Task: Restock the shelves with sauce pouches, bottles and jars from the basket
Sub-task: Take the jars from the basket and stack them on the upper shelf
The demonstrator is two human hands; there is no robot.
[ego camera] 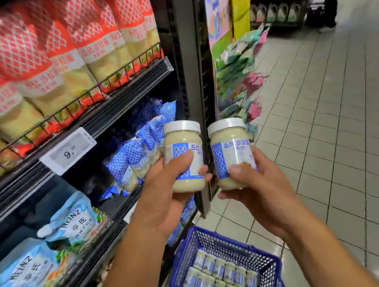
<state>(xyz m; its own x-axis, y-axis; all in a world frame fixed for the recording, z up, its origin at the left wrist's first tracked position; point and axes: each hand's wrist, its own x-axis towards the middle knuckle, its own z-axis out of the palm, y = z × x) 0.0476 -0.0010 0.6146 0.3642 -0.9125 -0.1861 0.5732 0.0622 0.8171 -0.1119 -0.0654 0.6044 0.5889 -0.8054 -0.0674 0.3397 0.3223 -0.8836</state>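
Two grips | left hand (163, 202): left jar (182, 139) | right hand (264, 191): right jar (230, 144) | HEINZ pouches (71, 220) | tag (68, 152) 9

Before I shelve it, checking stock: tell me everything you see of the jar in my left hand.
The jar is clear, full of pale cream sauce, with a white lid and a blue-and-white lattice label. It stands nearly upright in the left hand, thumb across the label, fingertips round its far side, apart from the other jar.
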